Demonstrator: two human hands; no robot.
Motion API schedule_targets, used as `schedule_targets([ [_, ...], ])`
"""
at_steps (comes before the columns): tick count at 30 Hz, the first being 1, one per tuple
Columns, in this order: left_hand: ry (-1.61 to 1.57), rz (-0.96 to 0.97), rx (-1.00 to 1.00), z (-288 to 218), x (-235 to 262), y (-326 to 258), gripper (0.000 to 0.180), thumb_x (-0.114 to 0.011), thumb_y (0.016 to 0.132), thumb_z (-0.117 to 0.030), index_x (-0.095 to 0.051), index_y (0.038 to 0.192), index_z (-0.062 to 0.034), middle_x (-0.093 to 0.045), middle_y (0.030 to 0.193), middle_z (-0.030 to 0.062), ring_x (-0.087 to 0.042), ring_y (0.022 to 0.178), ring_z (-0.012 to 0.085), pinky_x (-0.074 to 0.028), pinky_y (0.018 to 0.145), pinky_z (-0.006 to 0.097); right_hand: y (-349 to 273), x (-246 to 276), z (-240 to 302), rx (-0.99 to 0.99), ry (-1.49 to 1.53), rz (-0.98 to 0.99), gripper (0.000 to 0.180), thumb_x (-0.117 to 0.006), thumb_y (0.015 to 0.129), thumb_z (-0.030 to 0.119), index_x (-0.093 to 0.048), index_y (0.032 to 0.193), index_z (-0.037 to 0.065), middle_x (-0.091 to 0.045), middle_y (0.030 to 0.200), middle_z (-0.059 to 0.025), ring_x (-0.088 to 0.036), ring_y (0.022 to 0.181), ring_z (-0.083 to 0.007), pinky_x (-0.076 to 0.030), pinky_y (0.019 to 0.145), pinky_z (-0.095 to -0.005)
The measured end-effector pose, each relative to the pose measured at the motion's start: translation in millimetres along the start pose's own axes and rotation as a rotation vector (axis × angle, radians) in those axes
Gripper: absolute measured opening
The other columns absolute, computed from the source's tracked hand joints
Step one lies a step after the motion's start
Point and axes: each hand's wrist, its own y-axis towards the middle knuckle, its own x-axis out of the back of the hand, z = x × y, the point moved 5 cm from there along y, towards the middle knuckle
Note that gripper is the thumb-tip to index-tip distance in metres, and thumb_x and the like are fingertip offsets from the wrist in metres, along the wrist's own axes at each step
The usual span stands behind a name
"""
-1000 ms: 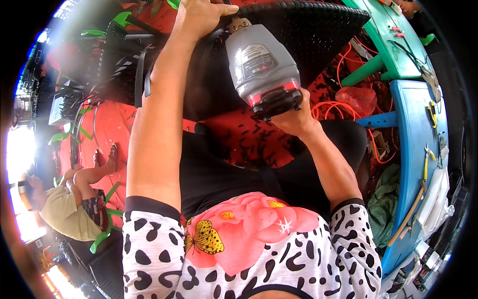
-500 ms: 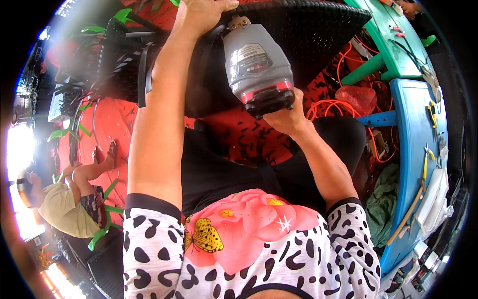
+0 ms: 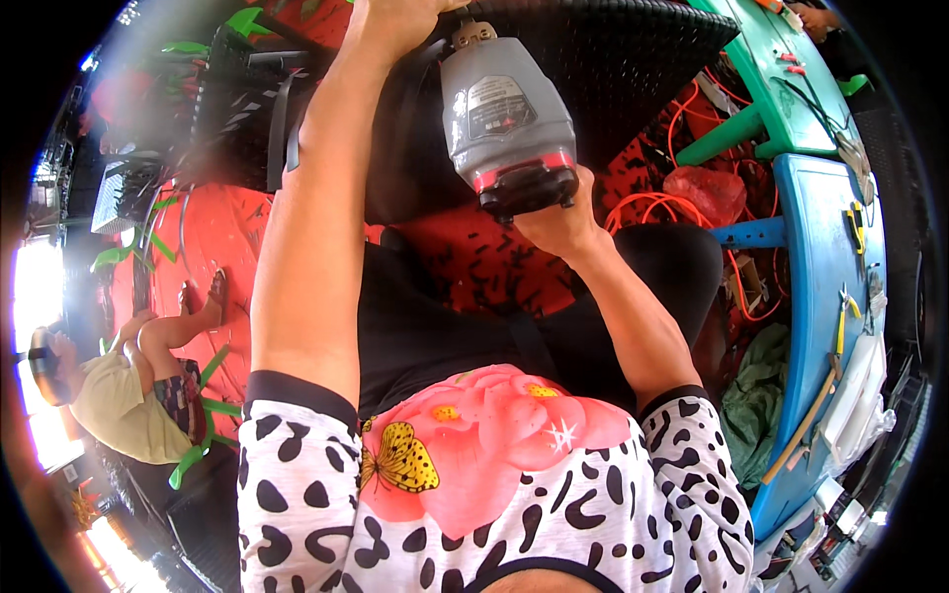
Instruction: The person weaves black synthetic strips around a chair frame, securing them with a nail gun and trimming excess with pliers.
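Note:
A grey air nail gun (image 3: 506, 114) with a red band and black end cap is in front of me. Its metal nose points away, close to a black woven furniture piece (image 3: 643, 59). Closed beneath the gun, my right hand (image 3: 561, 219) grips it, with the fingers mostly hidden behind its body. My left hand (image 3: 393, 28) is at the top edge, curled on the edge of the woven piece beside the nose. The upper edge of the picture cuts off most of its fingers. The nose's exact contact spot cannot be made out.
An orange hose (image 3: 657, 208) coils at right beside a red plastic bag (image 3: 707, 193). Green (image 3: 791, 89) and blue (image 3: 820, 277) tables stand at right, with pliers (image 3: 845, 316) on the blue one. Black scraps litter the red floor (image 3: 474, 252). Another person (image 3: 138, 405) sits at left.
The nail gun and my right hand have shifted slightly left and up. My left hand has slid a little upward, farther out of the picture.

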Motion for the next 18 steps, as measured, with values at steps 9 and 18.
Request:
schedule_targets([
  [9,0.07,0.051,0.062,8.4,0.7,-6.2,0.018,-0.076,0.073,-0.012,-0.065,0.069,0.0003,-0.06,0.059,0.0075,-0.055,0.055,0.0122,-0.044,0.054,0.032,-9.6,23.0,17.6,0.31,-0.211,-0.134,0.056,-0.078,0.064,0.006,-0.059,0.117,0.003,-0.068,0.099,-0.0154,-0.07,0.085,-0.0257,-0.055,0.074,-0.0312],
  [18,0.084,0.049,0.04,11.2,0.9,-10.8,0.021,-0.077,0.073,-0.017,-0.065,0.069,0.0002,-0.06,0.059,0.0096,-0.057,0.057,0.0152,-0.045,0.055,0.034,13.5,122.1,22.0,0.022,-0.321,-0.451,0.016,-0.073,0.076,0.015,-0.067,0.078,0.001,-0.067,0.073,-0.0041,-0.063,0.061,-0.013,-0.049,0.058,-0.0284],
])
